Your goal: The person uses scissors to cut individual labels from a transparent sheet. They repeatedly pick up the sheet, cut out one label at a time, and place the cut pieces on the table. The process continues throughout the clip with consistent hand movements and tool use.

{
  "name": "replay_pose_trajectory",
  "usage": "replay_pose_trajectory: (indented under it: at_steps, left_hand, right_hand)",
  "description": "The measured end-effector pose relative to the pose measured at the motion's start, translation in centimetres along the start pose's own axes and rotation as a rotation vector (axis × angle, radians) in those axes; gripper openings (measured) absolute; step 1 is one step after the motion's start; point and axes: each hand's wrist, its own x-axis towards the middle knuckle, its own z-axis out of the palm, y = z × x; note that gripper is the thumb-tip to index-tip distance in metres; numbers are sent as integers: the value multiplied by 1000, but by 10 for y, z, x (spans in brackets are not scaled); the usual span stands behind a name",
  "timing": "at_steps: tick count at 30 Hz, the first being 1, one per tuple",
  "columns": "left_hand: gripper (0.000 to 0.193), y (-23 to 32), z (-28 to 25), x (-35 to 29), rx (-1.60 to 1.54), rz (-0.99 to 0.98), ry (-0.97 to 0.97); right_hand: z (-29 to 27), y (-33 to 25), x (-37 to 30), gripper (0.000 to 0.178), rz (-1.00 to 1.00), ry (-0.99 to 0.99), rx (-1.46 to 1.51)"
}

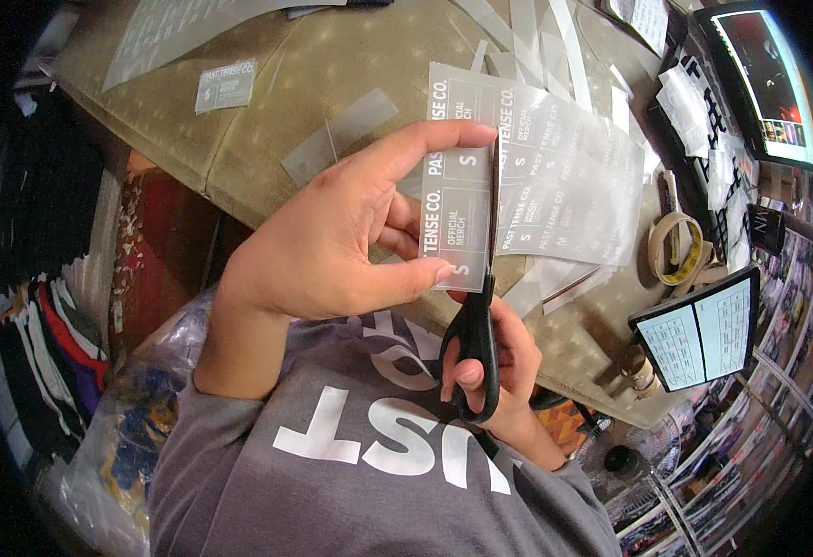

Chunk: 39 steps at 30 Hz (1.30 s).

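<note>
Here my left fingers (439, 137) clamp the strip (453, 223), right fingers (510, 339) grip scissors (477, 339) aimed at twelve o'clock, and one wobble could miscut it.

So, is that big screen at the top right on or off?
On. The screen is lit up, with a bright white edge around a dark picture with red in it.

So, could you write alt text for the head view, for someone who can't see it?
A person's right hand holds scissors along a strip of labels gripped in the left hand. More labels show beside the scissors, over a table with tape and a small screen.
</note>
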Motion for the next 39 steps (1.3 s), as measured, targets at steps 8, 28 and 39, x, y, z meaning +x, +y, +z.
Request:
replay_pose_trajectory:
  at_steps: [8,28,39]
  left_hand:
    - [77,2,0,0,37,16,2]
    - [67,-1,5,-3,-10,32,-27]
    - [49,0,-5,-11,281,179,0]
  right_hand:
    - [-3,3,1,71,-52,-26,22]
    - [-1,0,7,68,-98,15,-6]
    - [-11,-31,14,73,-120,330,7]
